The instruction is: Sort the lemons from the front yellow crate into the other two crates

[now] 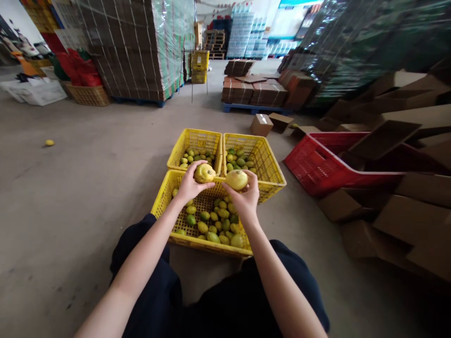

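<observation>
My left hand (pixel 191 187) is closed around a knobbly yellow lemon (pixel 204 173). A smoother pale yellow lemon (pixel 237 180) is held by my right hand (pixel 249 197), a short gap from the first. Both hands are raised over the near yellow crate (pixel 164 199), which holds several yellow and green lemons (pixel 213 229) spread on its perforated floor. Behind it stand a left yellow crate (pixel 176 149) and a right yellow crate (pixel 273 159). Each has lemons inside, and the right one's include greener fruit (pixel 240 162). My hands hide part of the crates' rims.
A red crate (pixel 303 164) with cardboard in it stands at right, among loose cardboard boxes (pixel 408 216). A small box (pixel 261 125) sits behind the yellow crates. One lemon (pixel 50 142) lies on the floor at left. Wrapped pallet stacks (pixel 123 51) rise farther back.
</observation>
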A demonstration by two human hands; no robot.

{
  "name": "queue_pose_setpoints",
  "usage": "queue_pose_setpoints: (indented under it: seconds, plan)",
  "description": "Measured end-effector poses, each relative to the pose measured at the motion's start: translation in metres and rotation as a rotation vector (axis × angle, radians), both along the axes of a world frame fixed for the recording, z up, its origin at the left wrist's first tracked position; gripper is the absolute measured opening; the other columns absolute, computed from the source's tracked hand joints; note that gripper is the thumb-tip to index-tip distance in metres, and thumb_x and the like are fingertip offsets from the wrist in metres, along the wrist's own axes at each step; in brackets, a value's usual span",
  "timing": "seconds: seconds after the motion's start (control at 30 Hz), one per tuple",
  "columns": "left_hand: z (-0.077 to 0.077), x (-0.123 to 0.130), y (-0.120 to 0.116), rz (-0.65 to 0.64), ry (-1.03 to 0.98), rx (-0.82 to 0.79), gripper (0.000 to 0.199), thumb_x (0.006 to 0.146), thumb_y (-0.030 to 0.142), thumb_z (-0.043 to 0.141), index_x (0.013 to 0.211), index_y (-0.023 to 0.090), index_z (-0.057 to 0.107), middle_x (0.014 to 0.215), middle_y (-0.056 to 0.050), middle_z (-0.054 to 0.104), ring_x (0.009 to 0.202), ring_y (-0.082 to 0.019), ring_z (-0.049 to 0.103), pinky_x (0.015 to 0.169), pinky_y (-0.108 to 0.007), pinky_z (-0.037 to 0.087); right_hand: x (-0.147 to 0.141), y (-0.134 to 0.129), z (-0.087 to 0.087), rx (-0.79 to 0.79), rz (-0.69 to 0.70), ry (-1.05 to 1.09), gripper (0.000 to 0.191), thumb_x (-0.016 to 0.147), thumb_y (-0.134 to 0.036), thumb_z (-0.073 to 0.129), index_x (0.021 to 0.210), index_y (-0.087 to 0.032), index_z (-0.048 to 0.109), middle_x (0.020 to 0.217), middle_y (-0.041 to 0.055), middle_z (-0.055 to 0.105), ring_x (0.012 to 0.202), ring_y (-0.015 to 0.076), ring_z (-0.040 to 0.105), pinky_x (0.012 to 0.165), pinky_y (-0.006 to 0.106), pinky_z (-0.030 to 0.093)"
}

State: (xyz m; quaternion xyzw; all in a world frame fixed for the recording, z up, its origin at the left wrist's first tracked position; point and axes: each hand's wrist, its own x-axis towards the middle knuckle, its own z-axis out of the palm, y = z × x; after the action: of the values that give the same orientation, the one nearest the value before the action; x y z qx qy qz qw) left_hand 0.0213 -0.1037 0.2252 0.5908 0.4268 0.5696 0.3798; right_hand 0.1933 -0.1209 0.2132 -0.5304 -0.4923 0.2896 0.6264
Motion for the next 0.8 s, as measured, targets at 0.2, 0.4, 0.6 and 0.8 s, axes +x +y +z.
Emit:
queue_pose_setpoints:
  seconds: [0.2, 0.4, 0.6, 0.8]
  plan:
    - [0.015, 0.003, -0.013, -0.021, -0.168, -0.004, 0.052, 0.053, 0.01, 0.088, 0.1, 0.022, 0.07, 0.12, -0.006, 0.064, 0.122, -0.023, 0.056, 0.109, -0.031, 0.039, -0.009, 0.0, -0.006, 0.107, 0.02, 0.017, 0.05, 0.058, -0.016, 0.08, 0.102, -0.028, 0.057, 0.103, 0.0008, 0.059, 0.097, 0.0217, 0.057, 0.098, 0.042, 0.046]
    - [0.017, 0.002, -0.016, -0.107, -0.165, -0.021, 0.054, 0.055, 0.014, 0.087, 0.104, 0.025, 0.067, 0.13, -0.008, 0.06, 0.133, -0.027, 0.046, 0.112, -0.036, 0.036, -0.014, -0.003, -0.001, 0.162, 0.069, 0.062, 0.053, 0.057, -0.01, 0.077, 0.103, -0.028, 0.057, 0.107, 0.001, 0.057, 0.102, 0.0222, 0.054, 0.101, 0.041, 0.043]
    - [0.014, 0.0, -0.014, -0.08, -0.126, 0.015, 0.052, 0.061, 0.019, 0.086, 0.108, 0.025, 0.065, 0.13, -0.007, 0.06, 0.132, -0.026, 0.047, 0.113, -0.036, 0.036, -0.015, -0.004, -0.001, 0.133, 0.095, 0.06, 0.055, 0.057, -0.007, 0.075, 0.104, -0.028, 0.055, 0.106, -0.0001, 0.057, 0.1, 0.0212, 0.054, 0.102, 0.039, 0.042]
    - [0.011, 0.001, -0.014, -0.09, -0.24, -0.116, 0.056, 0.055, 0.018, 0.09, 0.106, 0.024, 0.067, 0.125, -0.005, 0.064, 0.121, -0.024, 0.056, 0.098, -0.028, 0.049, -0.014, 0.001, -0.009, 0.108, 0.076, 0.149, 0.056, 0.054, -0.01, 0.078, 0.103, -0.027, 0.056, 0.103, -0.0011, 0.058, 0.093, 0.0183, 0.054, 0.092, 0.034, 0.049]
